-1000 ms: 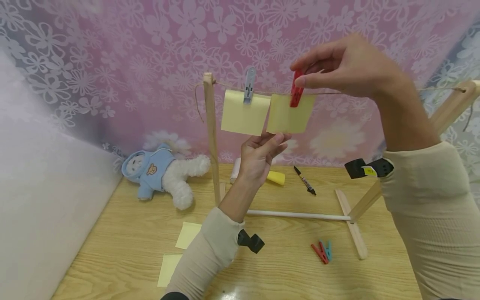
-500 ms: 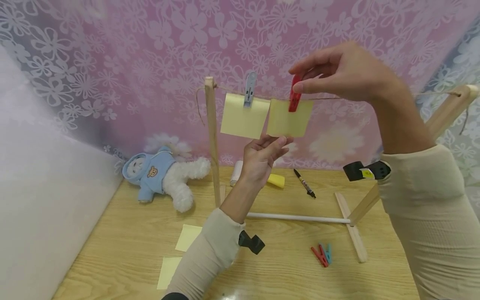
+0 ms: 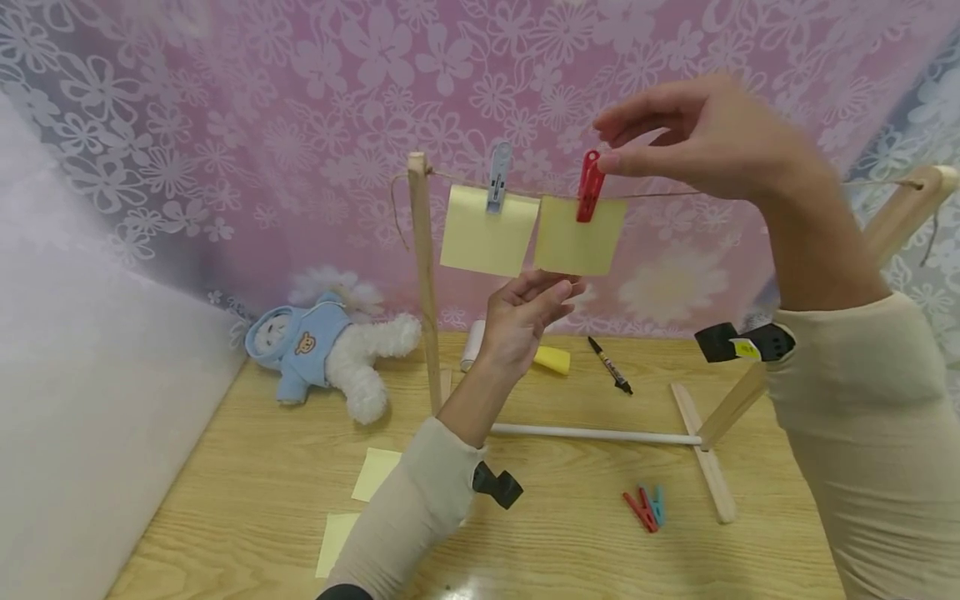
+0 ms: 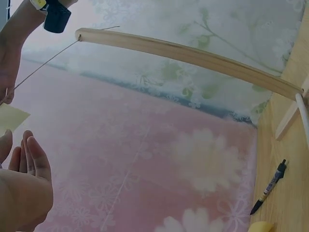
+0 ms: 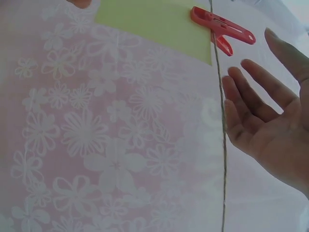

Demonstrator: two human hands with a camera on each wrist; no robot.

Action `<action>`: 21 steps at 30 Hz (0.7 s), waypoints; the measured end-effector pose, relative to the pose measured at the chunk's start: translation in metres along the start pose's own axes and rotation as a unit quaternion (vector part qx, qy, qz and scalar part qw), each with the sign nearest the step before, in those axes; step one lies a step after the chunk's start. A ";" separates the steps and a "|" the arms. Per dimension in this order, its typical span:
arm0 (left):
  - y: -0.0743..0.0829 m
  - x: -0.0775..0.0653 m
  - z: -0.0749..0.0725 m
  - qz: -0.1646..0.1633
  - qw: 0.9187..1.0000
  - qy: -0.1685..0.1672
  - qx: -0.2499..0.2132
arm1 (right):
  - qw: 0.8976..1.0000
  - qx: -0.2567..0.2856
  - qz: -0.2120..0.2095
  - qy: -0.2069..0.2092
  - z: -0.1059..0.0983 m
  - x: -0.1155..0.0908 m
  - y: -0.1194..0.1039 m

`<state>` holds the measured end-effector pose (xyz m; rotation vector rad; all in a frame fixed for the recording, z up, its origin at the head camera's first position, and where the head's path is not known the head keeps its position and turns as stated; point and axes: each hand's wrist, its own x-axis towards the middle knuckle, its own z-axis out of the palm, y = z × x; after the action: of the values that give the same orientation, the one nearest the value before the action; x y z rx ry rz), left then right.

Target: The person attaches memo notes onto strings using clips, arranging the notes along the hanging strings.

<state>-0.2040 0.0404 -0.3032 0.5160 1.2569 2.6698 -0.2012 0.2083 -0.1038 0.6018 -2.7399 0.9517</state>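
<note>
A red clothespin (image 3: pixel 590 187) clips a yellow sticky note (image 3: pixel 579 242) to a thin twine line (image 3: pixel 660 195). My right hand (image 3: pixel 727 137) is just right of the clothespin. In the right wrist view its fingers (image 5: pixel 258 94) are spread and apart from the red pin. Below the note's lower edge is my left hand (image 3: pixel 517 321), its thumb and fingers apart in the left wrist view, holding nothing. To the left, a second yellow note (image 3: pixel 489 237) hangs from a pale grey clothespin (image 3: pixel 498 177).
Wooden posts (image 3: pixel 422 275) hold the twine, with a white rod (image 3: pixel 600 432) low between them. On the table lie spare clothespins (image 3: pixel 645 508), a marker (image 3: pixel 610 365), a yellow roll (image 3: pixel 552 359), loose sticky notes (image 3: pixel 375 473) and a plush toy (image 3: pixel 322 346) in blue.
My right hand has let go of the red clothespin and drawn slightly right. My left fingers have released the note's lower edge and dropped a little. The note stays on the line.
</note>
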 end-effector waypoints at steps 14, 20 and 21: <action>0.000 -0.058 -0.065 -0.117 0.947 -0.099 0.283 | 0.963 0.011 -0.209 0.168 0.021 -0.079 0.022; 0.002 -0.092 -0.126 -0.169 0.916 -0.123 0.344 | 0.975 0.038 -0.190 0.113 0.060 -0.122 0.058; 0.003 -0.096 -0.137 -0.174 0.913 -0.121 0.349 | 0.979 0.025 -0.172 0.106 0.068 -0.129 0.066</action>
<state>-0.1652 -0.0861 -0.4049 0.6035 1.9822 1.7550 -0.1159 0.2531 -0.2314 0.8904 -2.3322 0.9388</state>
